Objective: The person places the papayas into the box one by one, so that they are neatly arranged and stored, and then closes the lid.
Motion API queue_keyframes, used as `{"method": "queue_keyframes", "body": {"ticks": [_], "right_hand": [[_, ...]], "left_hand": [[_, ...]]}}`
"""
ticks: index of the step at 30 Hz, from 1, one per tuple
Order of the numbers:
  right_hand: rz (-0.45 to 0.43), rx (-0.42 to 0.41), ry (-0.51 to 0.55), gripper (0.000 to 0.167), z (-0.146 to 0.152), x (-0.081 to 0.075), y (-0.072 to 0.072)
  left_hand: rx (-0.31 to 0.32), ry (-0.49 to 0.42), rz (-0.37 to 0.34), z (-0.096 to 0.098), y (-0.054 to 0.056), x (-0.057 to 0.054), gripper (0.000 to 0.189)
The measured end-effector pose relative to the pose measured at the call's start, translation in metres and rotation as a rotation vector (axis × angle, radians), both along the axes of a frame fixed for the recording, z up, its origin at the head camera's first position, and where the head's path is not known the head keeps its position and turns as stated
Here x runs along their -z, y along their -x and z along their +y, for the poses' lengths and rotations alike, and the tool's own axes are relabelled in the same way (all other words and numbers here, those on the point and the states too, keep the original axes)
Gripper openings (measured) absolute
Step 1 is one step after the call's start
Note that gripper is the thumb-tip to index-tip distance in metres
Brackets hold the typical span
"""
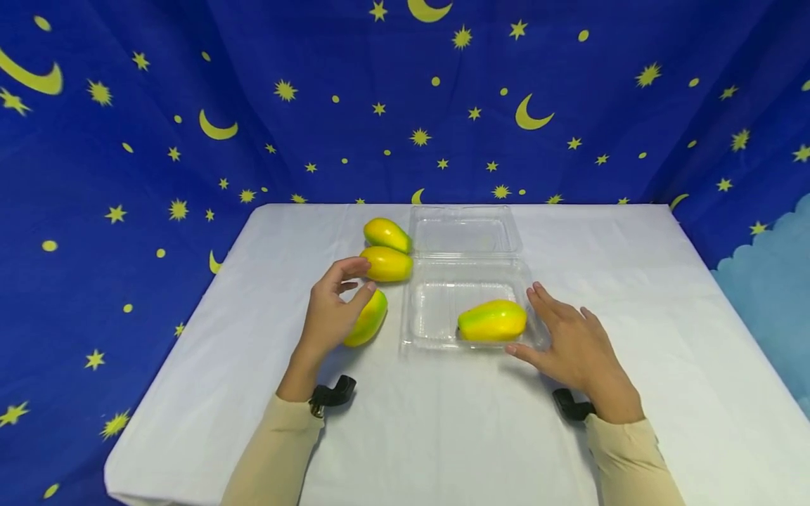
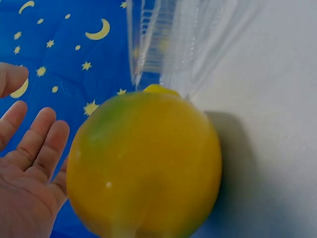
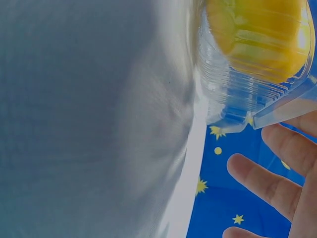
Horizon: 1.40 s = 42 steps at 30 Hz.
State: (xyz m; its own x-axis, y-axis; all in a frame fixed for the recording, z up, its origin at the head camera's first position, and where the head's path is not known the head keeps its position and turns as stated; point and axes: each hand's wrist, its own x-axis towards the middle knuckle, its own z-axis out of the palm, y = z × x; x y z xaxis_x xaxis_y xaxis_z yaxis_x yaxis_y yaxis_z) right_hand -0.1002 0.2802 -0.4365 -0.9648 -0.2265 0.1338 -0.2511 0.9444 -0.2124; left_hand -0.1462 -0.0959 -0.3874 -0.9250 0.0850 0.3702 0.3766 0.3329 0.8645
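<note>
In the head view a yellow-green mango (image 1: 493, 320) lies on its side in the front right of a clear plastic clamshell box (image 1: 436, 336). My right hand (image 1: 572, 344) is at the box's right edge, fingers spread, with fingertips at the rim. My left hand (image 1: 332, 306) hovers left of the box, thumb and fingers apart, holding nothing. Partly behind it lies a second mango (image 1: 372, 322), which looms large in the left wrist view. Its fingertips overlap another mango (image 1: 389, 265); contact cannot be told. One more mango (image 1: 386, 234) lies just behind that one.
The box's lid (image 1: 465, 232) lies folded back toward the far edge of the white-covered table (image 1: 455, 429). A blue curtain (image 1: 354, 77) with yellow moons and stars hangs behind and at the sides. Each wrist wears a black camera mount (image 1: 338, 391).
</note>
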Motion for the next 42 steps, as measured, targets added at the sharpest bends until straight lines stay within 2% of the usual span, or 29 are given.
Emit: {"method": "queue_keyframes", "body": {"ticks": [6,12,19,29,38,42], "right_hand": [[0.003,0.007,-0.008,0.105,0.0,0.0,-0.001],[0.014,0.003,-0.009,0.105,0.0,0.002,-0.001],[0.021,-0.004,-0.017,0.105,-0.001,0.004,-0.001],[0.033,-0.01,-0.026,0.105,-0.003,0.001,0.0],[0.036,-0.009,-0.025,0.104,-0.004,0.0,0.002],[0.018,0.002,-0.017,0.105,-0.004,0.001,-0.001]], "left_hand": [[0.004,-0.027,-0.012,-0.008,0.0,-0.002,0.036],[-0.003,0.01,-0.096,-0.014,0.001,0.002,0.042],[0.018,0.104,-0.128,-0.026,0.016,0.036,0.05],[0.004,0.266,-0.17,-0.034,0.014,0.036,0.056],[0.08,0.341,-0.203,-0.043,0.016,0.039,0.056],[0.108,0.377,-0.209,-0.045,0.014,0.041,0.055]]}}
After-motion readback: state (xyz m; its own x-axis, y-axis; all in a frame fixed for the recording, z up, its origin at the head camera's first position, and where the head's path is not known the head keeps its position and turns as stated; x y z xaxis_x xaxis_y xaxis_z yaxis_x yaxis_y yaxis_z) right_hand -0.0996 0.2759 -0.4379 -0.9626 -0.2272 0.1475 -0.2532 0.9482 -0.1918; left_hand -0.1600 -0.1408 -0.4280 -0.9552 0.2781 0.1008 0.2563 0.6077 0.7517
